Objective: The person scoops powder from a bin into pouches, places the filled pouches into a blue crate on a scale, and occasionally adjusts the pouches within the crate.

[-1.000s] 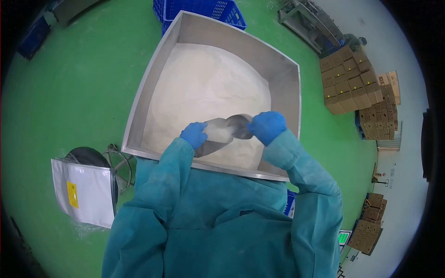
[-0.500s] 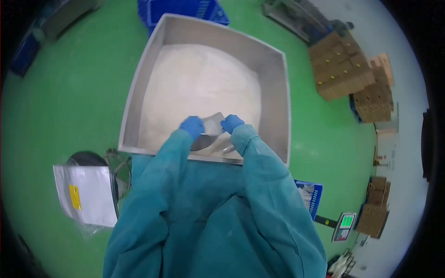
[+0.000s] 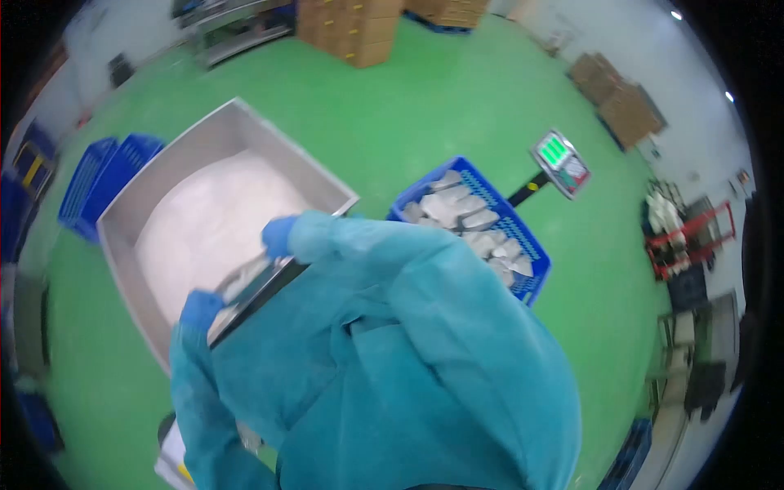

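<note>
A large grey metal tub [image 3: 135, 286] holds white powder [image 3: 208, 216]. Over its near side, my left hand [image 3: 200, 309] is closed on one end of a silvery bag [image 3: 242, 280]. At the bag's other end my right hand [image 3: 279, 238] has its fingers closed. Motion blurs the bag, and its opening cannot be made out. Right of the tub, a blue crate [image 3: 535, 253] contains several silvery-white bags [image 3: 457, 206].
A scale display [image 3: 557, 155] with green digits stands on a post beside the crate. Blue crates [image 3: 110, 180] are left of the tub. Cardboard boxes [image 3: 347, 28] and a red trolley [image 3: 690, 237] are farther off. A white bag [image 3: 171, 457] lies low at the left.
The view has swung right, bringing the crate of bags and the scale nearer the middle. My hands have shifted with the bag toward the tub's near edge.
</note>
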### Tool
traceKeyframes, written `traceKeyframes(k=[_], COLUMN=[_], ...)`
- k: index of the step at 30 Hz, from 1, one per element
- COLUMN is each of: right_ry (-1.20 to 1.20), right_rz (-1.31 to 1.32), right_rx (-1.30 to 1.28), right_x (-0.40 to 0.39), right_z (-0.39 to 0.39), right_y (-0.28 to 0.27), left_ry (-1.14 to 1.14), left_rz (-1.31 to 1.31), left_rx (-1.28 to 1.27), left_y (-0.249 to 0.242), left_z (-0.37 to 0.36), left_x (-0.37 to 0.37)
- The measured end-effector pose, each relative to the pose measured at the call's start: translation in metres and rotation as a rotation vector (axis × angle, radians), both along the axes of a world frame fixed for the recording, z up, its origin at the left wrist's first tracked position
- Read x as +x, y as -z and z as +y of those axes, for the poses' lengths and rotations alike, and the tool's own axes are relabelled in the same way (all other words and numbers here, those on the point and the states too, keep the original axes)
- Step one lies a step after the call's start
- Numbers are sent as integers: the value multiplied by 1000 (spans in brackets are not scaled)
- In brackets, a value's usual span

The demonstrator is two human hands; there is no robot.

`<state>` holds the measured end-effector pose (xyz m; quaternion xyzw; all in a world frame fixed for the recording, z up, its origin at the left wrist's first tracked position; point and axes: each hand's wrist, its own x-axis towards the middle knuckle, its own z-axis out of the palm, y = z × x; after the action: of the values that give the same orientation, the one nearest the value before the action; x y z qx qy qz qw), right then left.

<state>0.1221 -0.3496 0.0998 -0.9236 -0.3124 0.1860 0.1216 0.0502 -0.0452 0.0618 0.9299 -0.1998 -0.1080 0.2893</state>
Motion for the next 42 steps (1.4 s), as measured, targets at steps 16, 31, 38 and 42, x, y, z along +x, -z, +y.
traceKeyframes(k=[16, 31, 38, 42], right_ry=[-60, 817, 766, 947], right_rz=[-218, -228, -179, -363], right_rx=[19, -417, -875, -839], right_x=[-65, -59, 14, 65], right_z=[-14, -408, -518, -566], right_y=[-154, -259, -122, 64], left_ry=[-545, -633, -579, -584], left_rz=[-159, 294, 326, 377], left_rx=[-502, -562, -355, -306], left_y=[-125, 31, 60, 28], left_z=[0, -42, -38, -61], left_x=[-45, -69, -68, -70])
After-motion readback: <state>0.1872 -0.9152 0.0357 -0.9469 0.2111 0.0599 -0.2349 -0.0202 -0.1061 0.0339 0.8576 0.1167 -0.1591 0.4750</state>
